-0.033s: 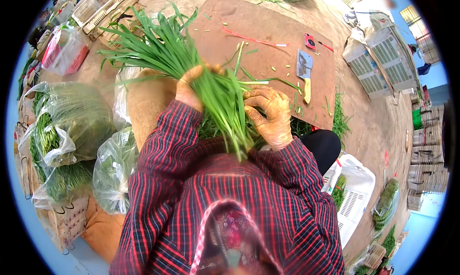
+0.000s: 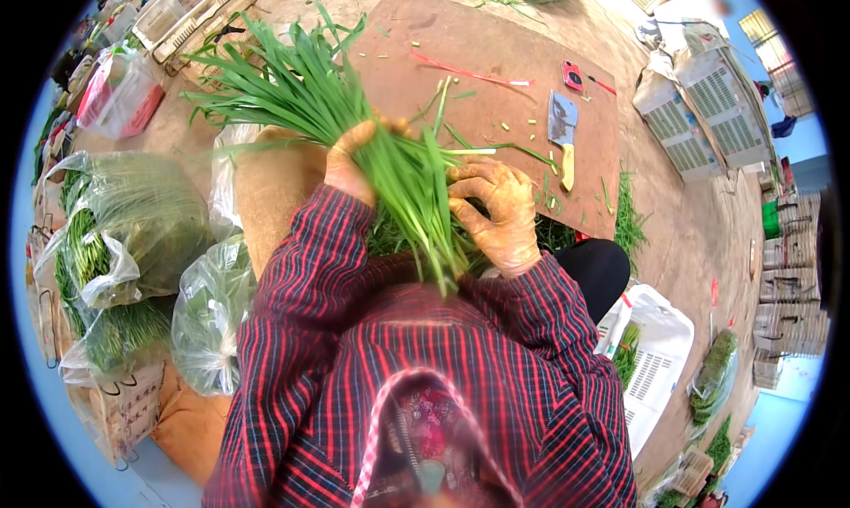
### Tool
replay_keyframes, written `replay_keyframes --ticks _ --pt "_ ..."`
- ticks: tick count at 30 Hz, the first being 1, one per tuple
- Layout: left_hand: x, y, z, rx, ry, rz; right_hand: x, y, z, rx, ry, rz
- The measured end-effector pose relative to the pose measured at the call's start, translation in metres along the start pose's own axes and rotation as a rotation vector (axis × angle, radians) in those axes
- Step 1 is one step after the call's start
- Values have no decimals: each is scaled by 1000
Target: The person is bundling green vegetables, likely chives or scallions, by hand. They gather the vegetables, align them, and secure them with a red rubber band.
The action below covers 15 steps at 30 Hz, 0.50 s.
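Observation:
A thick bunch of garlic chives (image 2: 301,92) slants across my lap, its leaves fanned to the far left and its pale stem ends pointing at my chest. My left hand (image 2: 351,154) is closed around the middle of the bunch; some of its fingers are hidden behind the leaves. At the right side of the stems, my right hand (image 2: 498,209), in a thin stained glove, has its fingers curled, pinching at the bunch's edge. Just beyond, a cleaver (image 2: 562,123) with a wooden handle lies on the brown board (image 2: 496,47) among loose stalks and cut bits.
On the board lie a red tape measure (image 2: 573,76) and a red strip (image 2: 469,72). Plastic bags of greens (image 2: 133,224) stand at the left. A white crate (image 2: 660,340) with greens is at my right. More crates (image 2: 708,109) stand at the far right.
My right hand has shifted very slightly to the left along the edge of the bunch. All else looks the same.

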State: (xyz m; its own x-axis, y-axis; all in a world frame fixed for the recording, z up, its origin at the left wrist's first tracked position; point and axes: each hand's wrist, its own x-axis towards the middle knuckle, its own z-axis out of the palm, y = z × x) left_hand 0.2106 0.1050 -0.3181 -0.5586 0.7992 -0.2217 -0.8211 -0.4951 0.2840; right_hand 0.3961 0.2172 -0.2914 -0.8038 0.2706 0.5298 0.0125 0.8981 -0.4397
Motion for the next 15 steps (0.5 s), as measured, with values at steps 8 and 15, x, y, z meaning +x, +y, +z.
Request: replay_keyframes --ticks 8,15 --pt "1 2 -2 12 -1 56 2 -5 9 -96 2 -12" --pt "6 23 -7 -79 -3 174 -11 1 -20 -178 -104 -95"
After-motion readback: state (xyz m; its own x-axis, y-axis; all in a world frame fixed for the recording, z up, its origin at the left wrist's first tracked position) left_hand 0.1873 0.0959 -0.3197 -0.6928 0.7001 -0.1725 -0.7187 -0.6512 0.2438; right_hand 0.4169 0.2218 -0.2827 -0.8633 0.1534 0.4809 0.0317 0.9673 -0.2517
